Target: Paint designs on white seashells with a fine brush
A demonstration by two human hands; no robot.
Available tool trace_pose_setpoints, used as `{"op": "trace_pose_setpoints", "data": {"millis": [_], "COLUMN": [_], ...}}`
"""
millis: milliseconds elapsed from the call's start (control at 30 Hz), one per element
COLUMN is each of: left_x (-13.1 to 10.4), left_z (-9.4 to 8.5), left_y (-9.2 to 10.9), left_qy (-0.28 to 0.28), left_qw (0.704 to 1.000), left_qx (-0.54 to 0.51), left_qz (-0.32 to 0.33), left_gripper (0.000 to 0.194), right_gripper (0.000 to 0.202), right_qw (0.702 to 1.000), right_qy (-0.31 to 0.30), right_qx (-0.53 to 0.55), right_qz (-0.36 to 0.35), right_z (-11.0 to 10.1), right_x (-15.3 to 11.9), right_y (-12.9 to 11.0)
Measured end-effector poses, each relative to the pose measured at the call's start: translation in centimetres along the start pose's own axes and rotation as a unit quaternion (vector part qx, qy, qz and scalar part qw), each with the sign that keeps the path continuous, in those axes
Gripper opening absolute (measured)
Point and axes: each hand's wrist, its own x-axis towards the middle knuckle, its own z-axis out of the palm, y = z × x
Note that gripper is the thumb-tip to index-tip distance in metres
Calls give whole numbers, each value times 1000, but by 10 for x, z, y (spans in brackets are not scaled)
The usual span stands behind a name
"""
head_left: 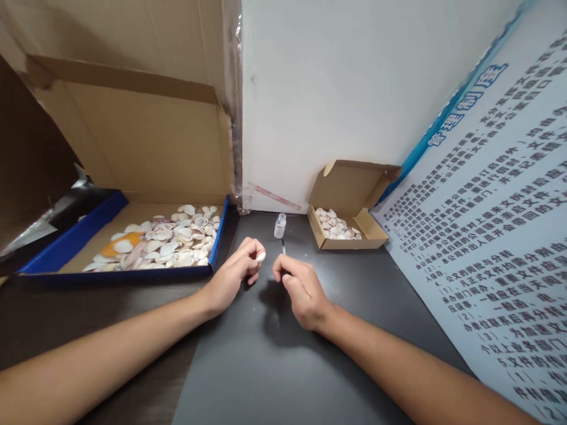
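Observation:
A small pale shell (261,257) is pinched between the thumb and fingers of my left hand (234,271), just right of a blue-edged box. Across a narrow gap, my right hand (303,289) is closed with its fingers curled in a pinch; what they hold, if anything, is hidden. Just beyond its knuckles shows a thin stick with a dark end and a pale part (284,249); I cannot tell whether it is held or lies on the table. Behind both hands, a small clear uncapped bottle (279,227) with a whitish label stands upright.
At left, an open cardboard box with a blue rim (218,237) holds many shells (177,239) and an orange piece (114,245). A smaller open cardboard box (349,243) with shells stands at right. A white panel (310,106) and a printed board (482,195) border the dark table (248,378).

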Motion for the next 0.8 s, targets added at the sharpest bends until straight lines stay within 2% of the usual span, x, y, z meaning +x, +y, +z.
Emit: {"op": "trace_pose_setpoints", "data": {"millis": [200, 333, 400, 467, 667, 800], "left_x": [-4, -16, -21, -24, -23, -25], "left_z": [7, 10, 10, 9, 2, 1], "left_y": [10, 22, 25, 25, 25, 28], "left_qy": [60, 26, 3, -6, -93, -104], "left_qw": [993, 985, 984, 984, 975, 967], "left_qx": [-92, -152, -160, -159, -186, -224], "left_qz": [-48, -74, -82, -77, -74, -60], "left_gripper": [7, 5, 3, 4, 7, 9], "right_gripper": [16, 14, 14, 15, 22, 26], "right_qw": [999, 987, 971, 963, 991, 999], "right_qy": [11, -6, -44, -55, 2, 17], "right_qx": [-34, -148, -232, -261, -133, -8], "right_qz": [24, 56, 48, 33, -6, -36], "right_z": [4, 1, -3, -6, -7, -4], "right_x": [1, 3, 5, 7, 7, 5], "right_y": [2, 5, 9, 11, 10, 9]}}
